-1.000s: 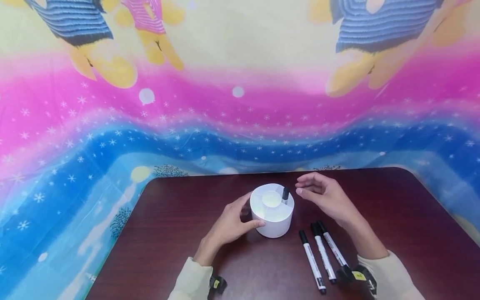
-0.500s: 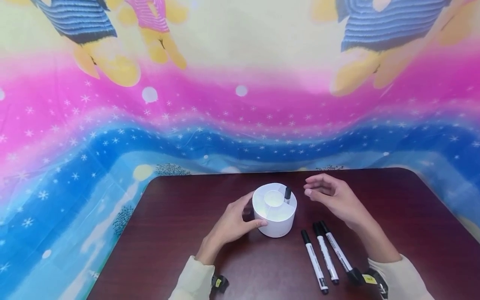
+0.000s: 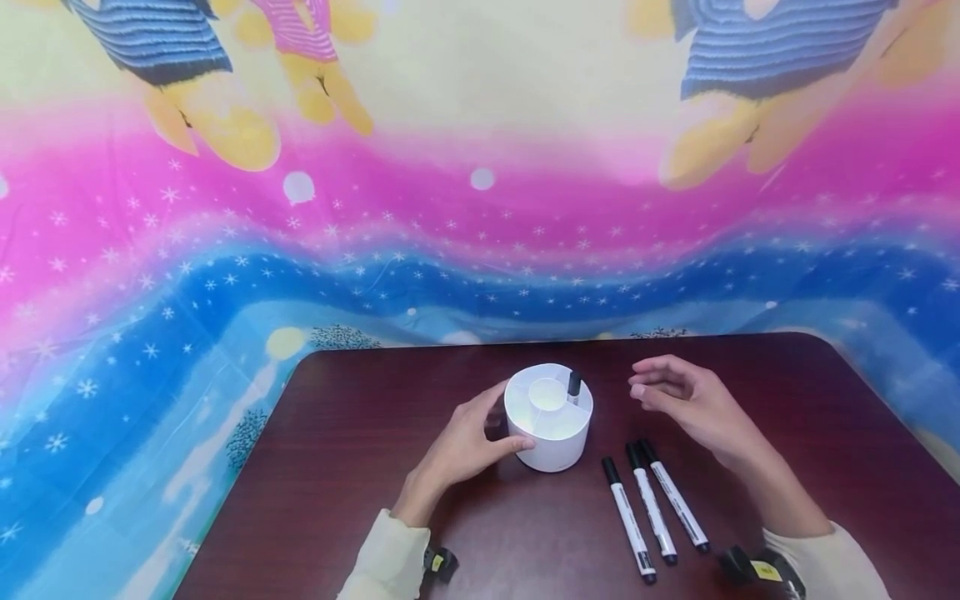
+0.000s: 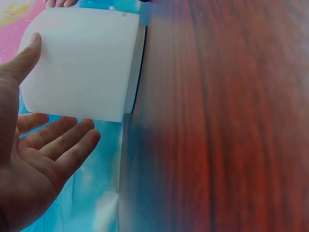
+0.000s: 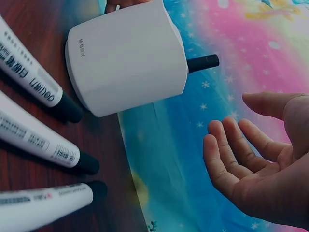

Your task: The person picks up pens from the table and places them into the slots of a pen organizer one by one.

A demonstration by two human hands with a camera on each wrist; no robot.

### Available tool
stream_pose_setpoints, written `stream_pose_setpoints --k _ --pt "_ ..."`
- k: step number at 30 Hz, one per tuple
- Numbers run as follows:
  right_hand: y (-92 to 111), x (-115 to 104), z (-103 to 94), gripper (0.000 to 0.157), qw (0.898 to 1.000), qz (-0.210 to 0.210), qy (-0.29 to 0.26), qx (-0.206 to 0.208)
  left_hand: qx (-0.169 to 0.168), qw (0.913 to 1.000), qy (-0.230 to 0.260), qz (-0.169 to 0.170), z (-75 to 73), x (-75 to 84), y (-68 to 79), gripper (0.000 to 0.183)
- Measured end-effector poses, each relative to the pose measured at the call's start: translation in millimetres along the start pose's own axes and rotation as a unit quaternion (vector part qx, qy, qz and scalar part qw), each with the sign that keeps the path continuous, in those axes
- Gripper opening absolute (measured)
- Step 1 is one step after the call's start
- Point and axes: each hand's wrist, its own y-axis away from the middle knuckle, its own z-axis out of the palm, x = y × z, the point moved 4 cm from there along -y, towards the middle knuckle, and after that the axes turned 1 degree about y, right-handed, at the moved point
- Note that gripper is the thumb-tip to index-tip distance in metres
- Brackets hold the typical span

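Observation:
A round white pen holder (image 3: 551, 450) with divided compartments stands on the table. One black-capped marker (image 3: 574, 385) stands in its right rear compartment, only the upper end showing. My left hand (image 3: 467, 443) holds the pen holder from the left, thumb on the front and fingers round the far side, partly hidden. My right hand (image 3: 693, 404) hovers to the right of the holder, fingers loosely bent and nothing in them, as the right wrist view confirms. Below it lie three white whiteboard markers with black caps: a left one (image 3: 632, 525), a middle one (image 3: 654, 508) and a right one (image 3: 681, 508).
The dark red-brown wooden table (image 3: 360, 433) has rounded far corners. Behind it hangs a colourful cloth (image 3: 420, 225) with pink and blue bands and cartoon figures. A black strap device (image 3: 761, 568) sits at the right wrist, close to the right marker's lower end.
My right hand has drawn away from the pen holder, to the right and slightly down. The left hand stays on the holder, and the markers lie as before.

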Motion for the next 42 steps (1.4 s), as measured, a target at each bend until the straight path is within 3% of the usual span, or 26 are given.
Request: stream_pose_setpoints --k 15,25,42 --pt "10.5 9.4 -8.4 0.038 1.0 -0.012 -0.003 0.003 0.0 0.9999 -0.01 0.0 -0.7 1.4 1.0 0.094" --pt "16.3 13.4 -13.0 0.039 1.0 -0.008 0.001 0.003 0.012 0.9998 -0.012 -0.01 -12.1 0.6 4.4 0.085" --pt "22.7 17.0 -21.7 0.038 1.0 -0.002 0.014 0.005 0.011 0.9998 -0.012 -0.009 -11.2 1.0 3.7 0.086"
